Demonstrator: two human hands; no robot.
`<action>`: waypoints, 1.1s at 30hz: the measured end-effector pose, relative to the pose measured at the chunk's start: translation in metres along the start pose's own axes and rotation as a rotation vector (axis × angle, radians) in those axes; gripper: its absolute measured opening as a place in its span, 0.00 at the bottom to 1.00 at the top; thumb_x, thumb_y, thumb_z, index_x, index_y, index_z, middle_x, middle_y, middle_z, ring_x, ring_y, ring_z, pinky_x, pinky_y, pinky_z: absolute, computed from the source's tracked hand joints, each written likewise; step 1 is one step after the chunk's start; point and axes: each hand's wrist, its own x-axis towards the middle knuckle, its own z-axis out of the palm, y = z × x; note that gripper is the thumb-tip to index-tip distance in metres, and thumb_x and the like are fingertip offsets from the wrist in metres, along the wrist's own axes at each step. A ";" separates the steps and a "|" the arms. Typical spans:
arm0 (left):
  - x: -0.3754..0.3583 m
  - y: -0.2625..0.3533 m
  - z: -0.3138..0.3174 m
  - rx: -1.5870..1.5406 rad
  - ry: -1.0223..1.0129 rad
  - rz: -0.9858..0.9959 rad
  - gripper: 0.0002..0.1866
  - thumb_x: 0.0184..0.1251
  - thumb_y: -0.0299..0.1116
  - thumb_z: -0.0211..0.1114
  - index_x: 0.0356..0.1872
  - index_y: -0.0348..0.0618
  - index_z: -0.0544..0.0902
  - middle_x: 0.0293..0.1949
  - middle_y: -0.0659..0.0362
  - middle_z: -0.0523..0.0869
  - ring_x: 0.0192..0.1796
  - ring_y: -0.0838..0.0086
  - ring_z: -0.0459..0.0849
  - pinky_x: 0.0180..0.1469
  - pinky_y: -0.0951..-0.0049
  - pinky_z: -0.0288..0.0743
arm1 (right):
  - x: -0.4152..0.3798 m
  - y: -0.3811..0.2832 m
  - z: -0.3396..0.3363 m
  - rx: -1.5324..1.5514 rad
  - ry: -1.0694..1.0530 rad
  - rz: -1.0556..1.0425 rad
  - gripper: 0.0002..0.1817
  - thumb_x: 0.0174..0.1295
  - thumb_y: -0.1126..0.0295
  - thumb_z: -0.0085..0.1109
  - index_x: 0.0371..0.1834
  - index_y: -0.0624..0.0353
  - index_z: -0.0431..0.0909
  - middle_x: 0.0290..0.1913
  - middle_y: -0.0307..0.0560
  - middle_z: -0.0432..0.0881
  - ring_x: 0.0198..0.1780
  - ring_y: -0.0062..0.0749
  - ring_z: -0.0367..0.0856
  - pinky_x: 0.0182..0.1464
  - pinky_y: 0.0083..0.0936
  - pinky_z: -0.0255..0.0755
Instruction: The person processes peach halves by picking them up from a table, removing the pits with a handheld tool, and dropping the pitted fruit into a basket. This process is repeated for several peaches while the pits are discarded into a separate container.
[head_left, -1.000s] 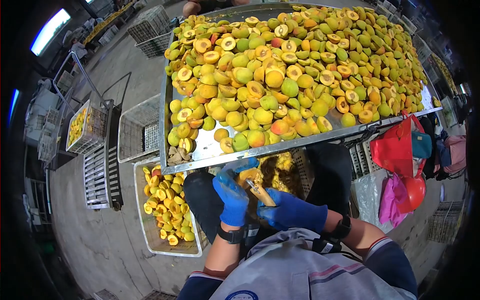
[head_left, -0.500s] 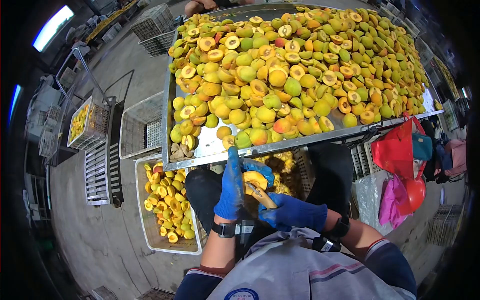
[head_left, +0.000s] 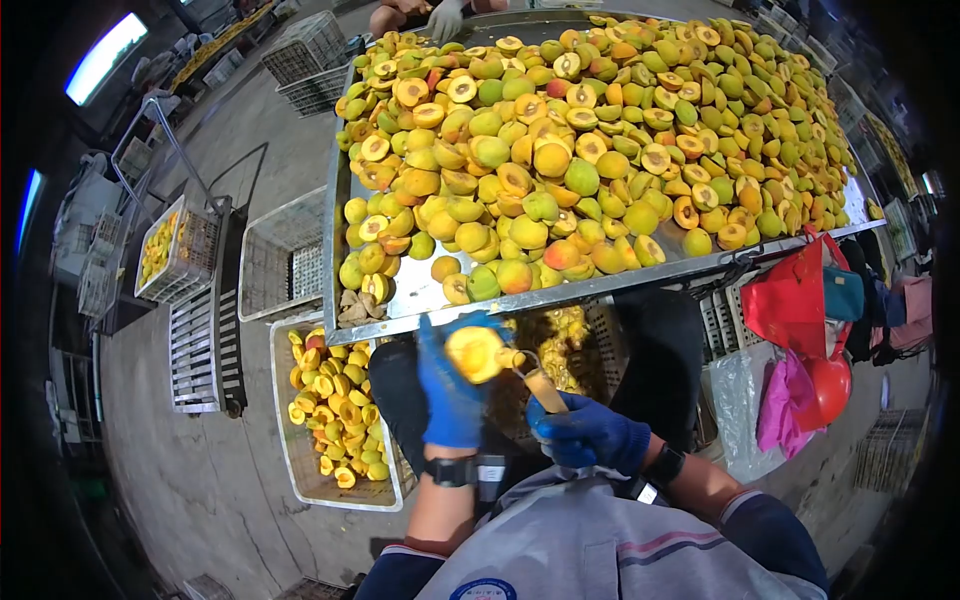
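Left hand [head_left: 450,395] grasps a peach half [head_left: 474,354] — cut face up. Right hand [head_left: 588,435] is clenched around a corer [head_left: 535,382] — tip at the peach.

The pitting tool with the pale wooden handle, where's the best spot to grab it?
Take the pitting tool by its wooden handle, coming from below on the person's right, as the right hand does. Its metal tip is against the peach half in the left hand, so only the handle is free.

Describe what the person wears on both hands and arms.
Both the left hand and the right hand wear blue knit gloves. Each wrist carries a black band, and short grey sleeves with dark blue, red-striped cuffs leave the forearms bare.
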 end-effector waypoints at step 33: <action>0.034 0.023 0.038 0.270 -0.285 0.221 0.26 0.73 0.38 0.58 0.68 0.41 0.66 0.58 0.53 0.77 0.58 0.63 0.79 0.56 0.62 0.80 | -0.012 0.004 -0.034 -0.099 0.367 -0.159 0.08 0.66 0.63 0.60 0.43 0.51 0.73 0.26 0.33 0.72 0.22 0.18 0.71 0.23 0.17 0.65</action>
